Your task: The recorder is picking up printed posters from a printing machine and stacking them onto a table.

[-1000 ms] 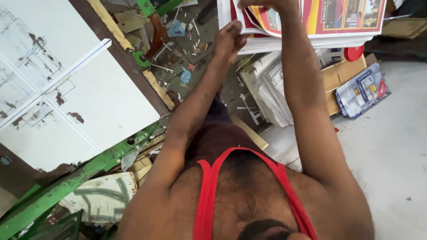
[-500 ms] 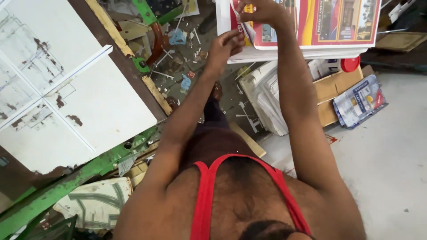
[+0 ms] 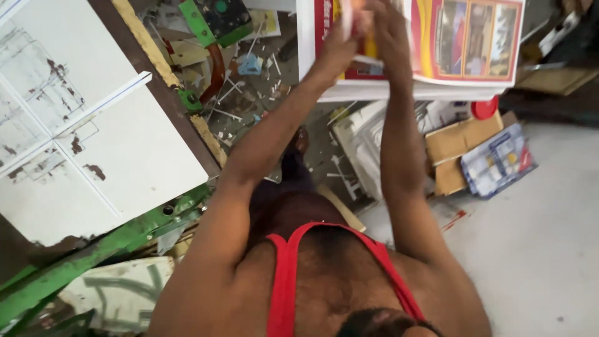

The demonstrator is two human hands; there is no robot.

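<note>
Both arms are reaching up and forward to a stack of printed red and yellow sheets point(image 3: 462, 43) lying on a white board point(image 3: 374, 92), probably to sort or lift one. The left hand point(image 3: 340, 47) is pinching a blurred yellow sheet edge, fingers closed on it. The right hand point(image 3: 390, 31) is pressing flat on the stack, fingers spread loosely. Scraps point(image 3: 249, 93) are littering the floor below
</note>
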